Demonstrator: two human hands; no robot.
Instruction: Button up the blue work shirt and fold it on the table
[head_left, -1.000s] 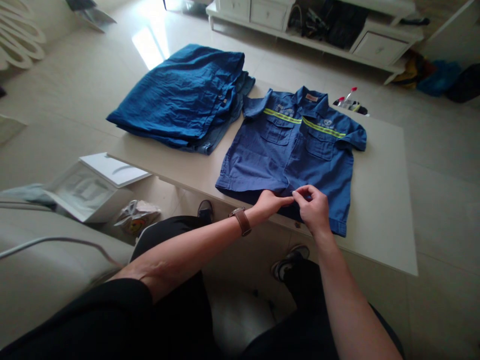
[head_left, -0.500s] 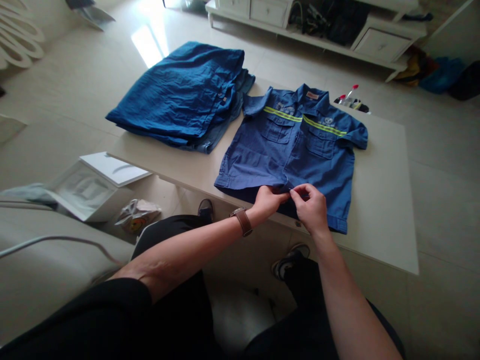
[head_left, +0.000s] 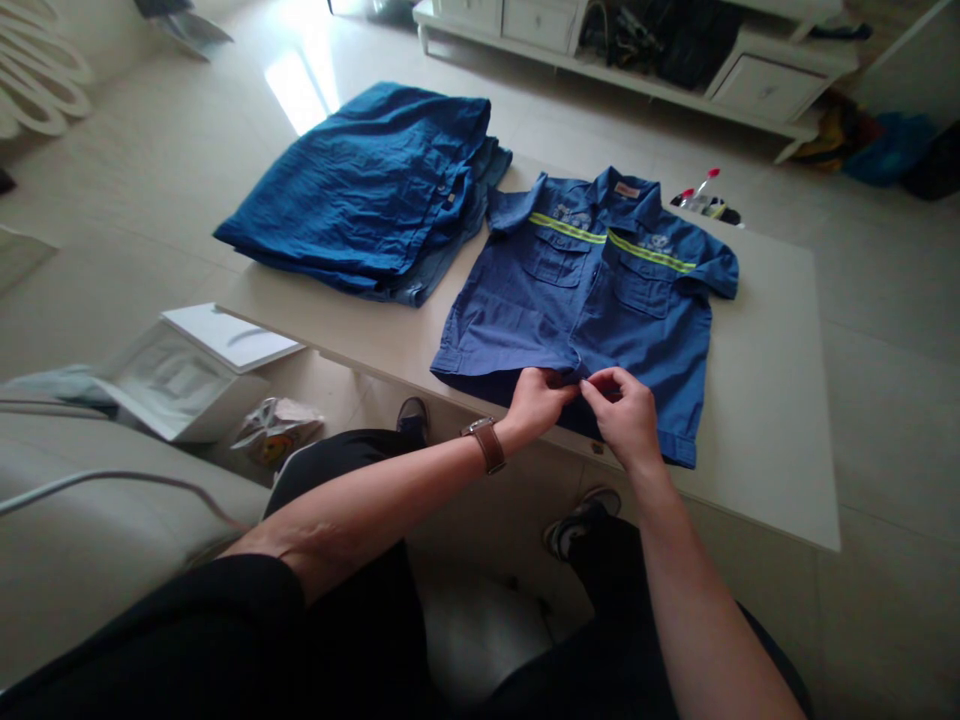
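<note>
A blue short-sleeved work shirt lies front up on the pale table, its collar away from me. Yellow reflective strips cross its chest above two flap pockets. My left hand grips the bottom hem near the front opening, partly under the raised cloth. Right beside it, my right hand pinches the same hem edge between thumb and forefinger. Whatever small part sits between the fingertips is too small to make out. The hem bulges up a little at the left of the hands.
Folded blue garments are stacked on the table's left part. An open white box and a plastic bag stand on the floor at left. Bottles with red caps show past the far edge. A white cabinet stands behind.
Both hands keep nearly the same hold on the hem. The whole view has shifted very slightly; the shirt and stack lie as before.
</note>
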